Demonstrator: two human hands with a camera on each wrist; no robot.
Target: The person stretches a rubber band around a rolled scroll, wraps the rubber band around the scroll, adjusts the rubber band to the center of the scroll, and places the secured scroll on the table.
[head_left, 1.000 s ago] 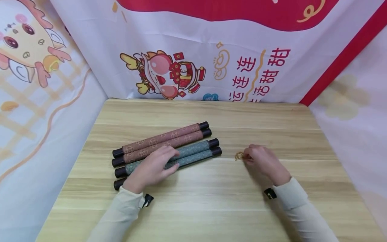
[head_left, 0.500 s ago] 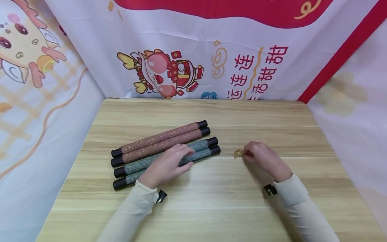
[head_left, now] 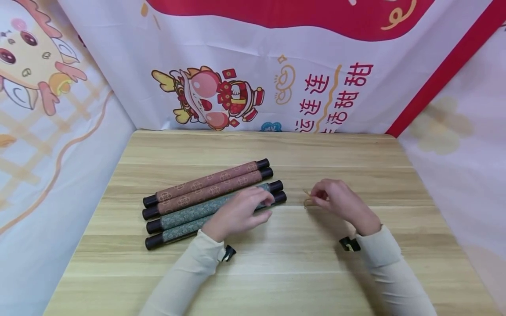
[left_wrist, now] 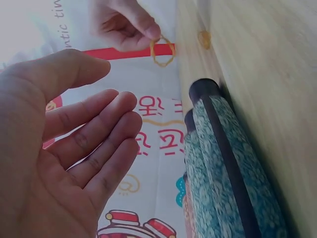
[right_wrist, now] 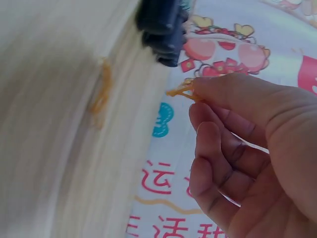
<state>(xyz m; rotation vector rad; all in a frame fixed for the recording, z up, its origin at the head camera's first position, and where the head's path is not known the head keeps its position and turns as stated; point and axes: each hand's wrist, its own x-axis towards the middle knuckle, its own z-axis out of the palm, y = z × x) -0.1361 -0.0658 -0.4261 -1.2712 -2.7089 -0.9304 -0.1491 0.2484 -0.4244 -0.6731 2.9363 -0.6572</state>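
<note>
The right hand (head_left: 341,204) pinches a thin yellow band (right_wrist: 174,91) between thumb and index finger, and in the left wrist view that band hangs from the fingertips as a loop, raised off the tabletop (head_left: 276,289). Beneath the right hand, a second yellow band (right_wrist: 102,94) lies on the wood, apart from the held one. The left hand (head_left: 239,213) is held in the air with nothing in it, palm turned towards the right hand, thumb well away from the loosely bent fingers. Directly below the left hand lie two green scrolls (head_left: 197,210) with dark end knobs, side by side; the hand covers part of them in the head view, but the left wrist view shows a gap between fingers and scrolls. Beyond the green pair, on the far side of the left hand, two reddish-brown scrolls (head_left: 209,192) lie next to each other with the same dark ends. Both wrists come out of pale sleeves (head_left: 381,252). Past both hands, a white printed cloth (head_left: 245,48) with red lettering rises behind the tabletop.
</note>
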